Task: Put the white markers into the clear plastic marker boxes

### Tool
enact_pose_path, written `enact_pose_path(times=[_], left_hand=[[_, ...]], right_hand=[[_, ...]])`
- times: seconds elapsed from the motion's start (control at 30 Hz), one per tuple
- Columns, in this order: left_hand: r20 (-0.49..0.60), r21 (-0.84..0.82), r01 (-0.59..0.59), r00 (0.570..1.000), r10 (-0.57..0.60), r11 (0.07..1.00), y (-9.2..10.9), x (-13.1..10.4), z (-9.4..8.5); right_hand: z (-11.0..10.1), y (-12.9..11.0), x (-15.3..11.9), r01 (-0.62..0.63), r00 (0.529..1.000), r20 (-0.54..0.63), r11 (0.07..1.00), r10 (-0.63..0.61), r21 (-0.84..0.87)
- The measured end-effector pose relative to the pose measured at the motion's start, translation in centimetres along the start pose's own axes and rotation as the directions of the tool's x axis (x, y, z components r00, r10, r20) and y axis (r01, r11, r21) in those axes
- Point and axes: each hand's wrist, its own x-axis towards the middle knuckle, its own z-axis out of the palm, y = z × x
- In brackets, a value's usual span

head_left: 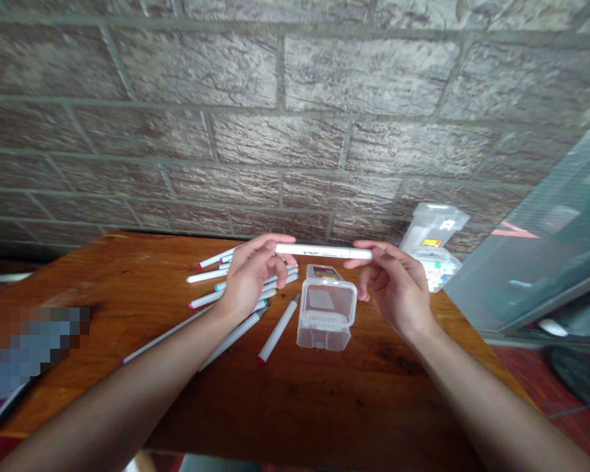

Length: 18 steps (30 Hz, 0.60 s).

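A white marker [319, 251] is held level above the table, printed side toward me. My left hand [250, 275] pinches its left end between thumb and fingers. At the other end, my right hand [396, 282] grips it the same way, covering the tip. Below and between the hands stands a clear plastic case [324, 321] with its lid open; no markers show inside it. Several white markers with coloured ends lie loosely under and around my left hand and forearm. One marker with a red end [278, 330] lies just left of the case.
The wooden table [373, 393] runs up to a grey brick wall [368, 72]. At its right back edge stands another clear case [440, 269], lid raised, with markers inside. A glass panel [526, 249] rises beyond the right edge. A pixelated patch [24, 354] covers something at left.
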Motion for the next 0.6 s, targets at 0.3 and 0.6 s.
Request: enact_pose_path(times=[0.3, 0.6], left_hand=[[-0.01, -0.035, 0.02, 1.0, -0.02, 0.999, 0.12, -0.01, 0.05], [0.001, -0.05, 0.018, 1.0, -0.018, 0.999, 0.18, 0.04, 0.13]], right_hand=[[0.16, -0.27, -0.06, -0.001, 1.0, 0.001, 1.0, 0.001, 0.023], [0.23, -0.43, 0.05, -0.019, 1.0, -0.022, 1.0, 0.019, 0.014]])
